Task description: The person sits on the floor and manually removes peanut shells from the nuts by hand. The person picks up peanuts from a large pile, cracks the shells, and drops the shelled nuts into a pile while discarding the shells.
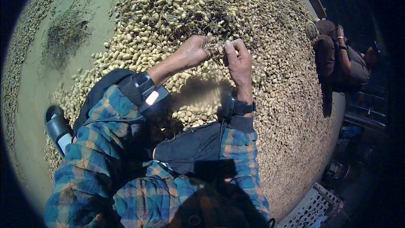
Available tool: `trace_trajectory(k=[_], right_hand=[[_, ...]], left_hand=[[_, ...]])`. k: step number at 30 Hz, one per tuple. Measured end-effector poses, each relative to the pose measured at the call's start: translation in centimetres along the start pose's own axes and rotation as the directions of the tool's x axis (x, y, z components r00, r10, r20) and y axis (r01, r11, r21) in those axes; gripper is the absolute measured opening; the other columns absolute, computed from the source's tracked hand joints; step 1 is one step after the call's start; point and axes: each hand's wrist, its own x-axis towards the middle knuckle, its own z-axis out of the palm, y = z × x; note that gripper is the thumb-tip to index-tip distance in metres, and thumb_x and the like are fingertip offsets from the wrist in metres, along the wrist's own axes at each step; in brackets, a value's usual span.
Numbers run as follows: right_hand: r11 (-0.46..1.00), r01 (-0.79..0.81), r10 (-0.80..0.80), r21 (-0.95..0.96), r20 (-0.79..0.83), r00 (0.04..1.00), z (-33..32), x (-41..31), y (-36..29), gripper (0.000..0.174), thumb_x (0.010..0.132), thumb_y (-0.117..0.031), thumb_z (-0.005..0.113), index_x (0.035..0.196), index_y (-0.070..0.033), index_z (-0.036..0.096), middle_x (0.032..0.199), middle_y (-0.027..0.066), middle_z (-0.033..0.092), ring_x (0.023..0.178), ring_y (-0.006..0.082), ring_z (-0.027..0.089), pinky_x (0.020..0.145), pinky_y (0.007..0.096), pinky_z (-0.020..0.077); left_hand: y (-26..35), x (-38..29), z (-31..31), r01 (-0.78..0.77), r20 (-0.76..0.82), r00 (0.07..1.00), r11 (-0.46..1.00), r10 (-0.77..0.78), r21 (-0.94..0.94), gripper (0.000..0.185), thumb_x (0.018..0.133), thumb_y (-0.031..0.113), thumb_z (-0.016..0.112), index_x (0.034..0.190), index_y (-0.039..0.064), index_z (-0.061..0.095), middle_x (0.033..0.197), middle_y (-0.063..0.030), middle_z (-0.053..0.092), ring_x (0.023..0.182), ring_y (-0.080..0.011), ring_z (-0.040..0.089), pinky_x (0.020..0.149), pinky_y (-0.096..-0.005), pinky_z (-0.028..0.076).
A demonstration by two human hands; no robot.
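Unshelled peanuts (133, 52) lie in a thick layer before me, with dry stems and roots (202, 20) tangled through the pile. My left hand (196, 50) is curled shut on thin, dry peanut stems (216, 49) just above the layer. Close to its right, my right hand (239, 57) has its thumb extended beside a bent forefinger, near those same stems. Its other fingers are folded beneath, so whatever they may hold is hidden. Below the hands, a dark shadow falls across the peanuts between my knees.
Bare concrete (34, 91) runs along the left, bearing a heap of dry plant stems (68, 33). Another band of peanuts (14, 69) lies beyond it. To the right, a person (343, 53) sits at the edge of the layer. A perforated white crate (311, 207) stands at lower right.
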Motion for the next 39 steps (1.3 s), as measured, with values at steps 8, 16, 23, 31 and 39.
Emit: trace_trajectory(k=[8, 16, 23, 31, 39], right_hand=[[0.955, -0.098, 0.066, 0.279, 0.119, 0.991, 0.4, 0.0, 0.0, 0.026, 0.095, -0.03, 0.058, 0.081, -0.009, 0.056, 0.061, -0.0067, 0.046, 0.054, 0.0008, 0.042, 0.046, 0.02, 0.0323], [0.33, -0.371, 0.294, 0.868, 0.279, 0.914, 2.0, -0.8, -1.1, 0.021, 0.098, -0.024, 0.051, 0.082, -0.01, 0.053, 0.067, -0.0014, 0.05, 0.045, 0.0041, 0.036, 0.037, 0.0184, 0.0294], [0.049, -0.335, 0.035, 0.941, 0.334, 0.942, 2.3, -0.2, -1.0, 0.033, 0.1, -0.03, 0.045, 0.076, -0.007, 0.048, 0.062, 0.0007, 0.043, 0.044, 0.0071, 0.036, 0.04, 0.0175, 0.0286], [0.695, -0.215, 0.039, 0.686, 0.263, 0.964, 4.1, -1.0, 0.6, 0.015, 0.092, -0.007, 0.045, 0.094, -0.003, 0.059, 0.09, 0.0002, 0.063, 0.07, 0.0072, 0.055, 0.056, 0.0197, 0.0451], [0.951, -0.264, 0.195, 0.162, 0.347, 0.917, 6.1, -1.6, 3.6, 0.029, 0.096, -0.028, 0.054, 0.098, -0.001, 0.065, 0.081, 0.0017, 0.061, 0.077, 0.0103, 0.052, 0.071, 0.0259, 0.0435]], left_hand=[[-0.5, 0.5, 0.5, -0.033, -0.005, 0.999, 0.998, 0.033, -0.048, 0.02, 0.086, 0.017, 0.058, 0.09, -0.001, 0.063, 0.073, -0.003, 0.062, 0.065, -0.0089, 0.052, 0.056, -0.0299, 0.042], [0.9, -0.8, 0.0, 0.073, 0.086, 0.996, 0.743, -0.021, -0.665, 0.011, 0.087, 0.012, 0.064, 0.094, 0.004, 0.063, 0.083, -0.001, 0.063, 0.07, -0.0082, 0.057, 0.066, -0.0227, 0.048], [0.1, -0.9, -0.5, 0.201, 0.222, 0.975, 0.314, 0.031, -0.928, 0.015, 0.09, 0.017, 0.062, 0.097, 0.004, 0.057, 0.067, 0.0023, 0.051, 0.053, -0.0057, 0.046, 0.044, -0.0188, 0.038], [0.5, -0.5, -1.4, 0.277, 0.31, 0.943, 0.226, 0.124, -0.934, 0.018, 0.097, 0.018, 0.041, 0.092, 0.006, 0.053, 0.062, 0.0054, 0.044, 0.046, -0.0055, 0.035, 0.039, -0.0186, 0.03], [-0.1, -0.9, -8.7, 0.076, 0.031, 0.956, 0.143, -0.292, -0.987, 0.02, 0.097, 0.012, 0.035, 0.086, 0.005, 0.05, 0.06, 0.0038, 0.037, 0.051, -0.0083, 0.031, 0.042, -0.0221, 0.025]])
